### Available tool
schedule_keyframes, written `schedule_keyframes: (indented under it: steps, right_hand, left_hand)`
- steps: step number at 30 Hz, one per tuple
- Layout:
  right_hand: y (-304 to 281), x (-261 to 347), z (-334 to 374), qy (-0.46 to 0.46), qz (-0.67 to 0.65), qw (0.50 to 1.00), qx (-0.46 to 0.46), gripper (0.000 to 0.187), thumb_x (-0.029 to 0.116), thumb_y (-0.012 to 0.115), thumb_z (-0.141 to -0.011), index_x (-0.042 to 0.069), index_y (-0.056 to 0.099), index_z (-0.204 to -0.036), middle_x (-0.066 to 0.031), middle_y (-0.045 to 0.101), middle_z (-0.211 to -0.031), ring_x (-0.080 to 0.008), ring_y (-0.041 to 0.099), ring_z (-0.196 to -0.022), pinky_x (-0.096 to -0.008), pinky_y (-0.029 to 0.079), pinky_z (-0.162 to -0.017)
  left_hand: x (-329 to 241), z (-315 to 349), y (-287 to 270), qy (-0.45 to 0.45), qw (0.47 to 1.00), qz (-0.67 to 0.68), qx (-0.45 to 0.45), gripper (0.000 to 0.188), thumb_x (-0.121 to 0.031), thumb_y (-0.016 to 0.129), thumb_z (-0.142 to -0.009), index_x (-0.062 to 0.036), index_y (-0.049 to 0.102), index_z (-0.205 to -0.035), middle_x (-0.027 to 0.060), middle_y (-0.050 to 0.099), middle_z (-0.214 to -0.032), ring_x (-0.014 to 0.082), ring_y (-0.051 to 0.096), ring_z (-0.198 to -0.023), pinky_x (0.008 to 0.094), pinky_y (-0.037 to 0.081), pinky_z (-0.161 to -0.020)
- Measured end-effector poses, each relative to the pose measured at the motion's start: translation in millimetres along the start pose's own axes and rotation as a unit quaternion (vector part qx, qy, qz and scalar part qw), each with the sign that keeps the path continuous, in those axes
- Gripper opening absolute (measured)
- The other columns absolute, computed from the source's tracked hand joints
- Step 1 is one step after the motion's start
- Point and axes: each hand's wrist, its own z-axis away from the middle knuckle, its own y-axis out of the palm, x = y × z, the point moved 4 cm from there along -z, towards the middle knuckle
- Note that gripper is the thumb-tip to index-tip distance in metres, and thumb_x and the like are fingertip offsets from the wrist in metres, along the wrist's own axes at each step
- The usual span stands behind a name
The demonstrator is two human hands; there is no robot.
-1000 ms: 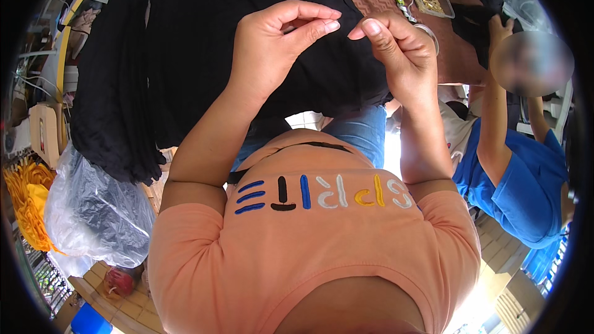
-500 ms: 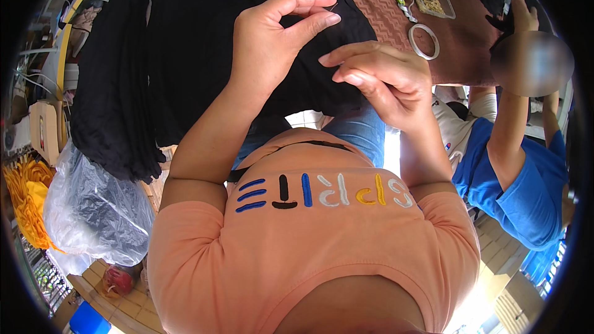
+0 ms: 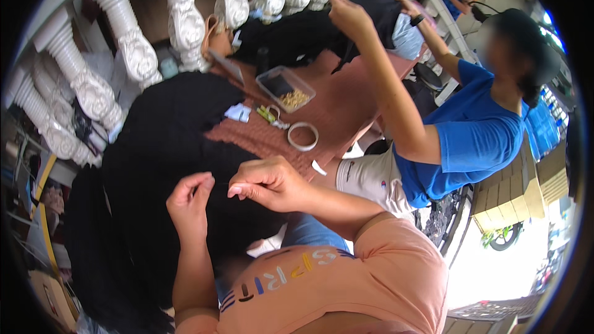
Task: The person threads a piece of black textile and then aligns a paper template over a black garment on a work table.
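A large black garment [image 3: 167, 148] lies over a reddish-brown table [image 3: 340, 102] and hangs down toward my lap. My left hand [image 3: 190, 201] rests against the black cloth with its fingertips pinched together on it. My right hand [image 3: 266, 182] hovers just right of it, thumb and fingers pinched, apparently on something very thin that I cannot make out. The two hands sit a few centimetres apart.
On the table lie a roll of tape [image 3: 302, 136], a clear box of small yellowish pieces [image 3: 286, 88] and small green items [image 3: 267, 113]. A person in a blue shirt [image 3: 470, 130] sits at the right, handling more black cloth [image 3: 346, 25]. White balusters [image 3: 185, 18] line the far side.
The view has swung, so the table and the person at the right now show. My hands have come closer to my chest and stay pinched at the black cloth.
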Motion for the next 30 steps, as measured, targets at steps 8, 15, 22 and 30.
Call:
schedule_keyframes:
  steps: [8, 15, 22, 30]
  right_hand:
    - [-3, 4, -2, 0.006, 0.040, 0.999, -0.014, 0.013, 0.009, 0.055, -0.090, 0.001, 0.064, -0.085, -0.0069, 0.063, -0.076, -0.0123, 0.059, -0.061, -0.0248, 0.045, -0.055]
    - [6, 3, -7, 0.027, 0.044, 0.998, -0.029, 0.015, 0.012, 0.057, -0.089, 0.001, 0.064, -0.081, -0.0058, 0.061, -0.070, -0.0124, 0.057, -0.057, -0.0256, 0.044, -0.053]
    - [11, -4, -7, 0.073, 0.011, 0.996, -0.047, 0.017, 0.016, 0.059, -0.089, 0.002, 0.064, -0.079, -0.0018, 0.056, -0.061, -0.0071, 0.051, -0.054, -0.0236, 0.039, -0.050]
    - [22, -8, -6, 0.146, -0.034, 0.988, 0.036, 0.023, 0.021, 0.055, -0.092, 0.004, 0.065, -0.080, 0.0053, 0.047, -0.057, -0.0024, 0.038, -0.052, -0.0210, 0.030, -0.047]
  left_hand:
    - [0, 0, 2, -0.014, 0.996, 0.077, 0.039, 0.008, 0.001, 0.066, -0.080, 0.0007, 0.065, -0.088, 0.0020, 0.062, -0.086, 0.0060, 0.054, -0.078, 0.0193, 0.044, -0.073]
    - [-2, 4, -4, -0.035, 0.994, 0.099, 0.024, 0.011, -0.002, 0.067, -0.081, 0.0007, 0.064, -0.092, 0.0014, 0.062, -0.086, 0.0049, 0.054, -0.077, 0.0175, 0.043, -0.071]
    - [-5, 4, -8, 0.049, 0.991, 0.114, 0.059, 0.011, -0.001, 0.067, -0.081, -0.0003, 0.065, -0.092, 0.0023, 0.063, -0.087, 0.0044, 0.054, -0.077, 0.0172, 0.043, -0.071]
    - [-8, 12, -1, -0.076, 0.973, 0.179, 0.120, 0.027, -0.005, 0.066, -0.082, 0.0024, 0.062, -0.107, 0.0059, 0.064, -0.092, 0.0092, 0.059, -0.083, 0.0211, 0.047, -0.078]
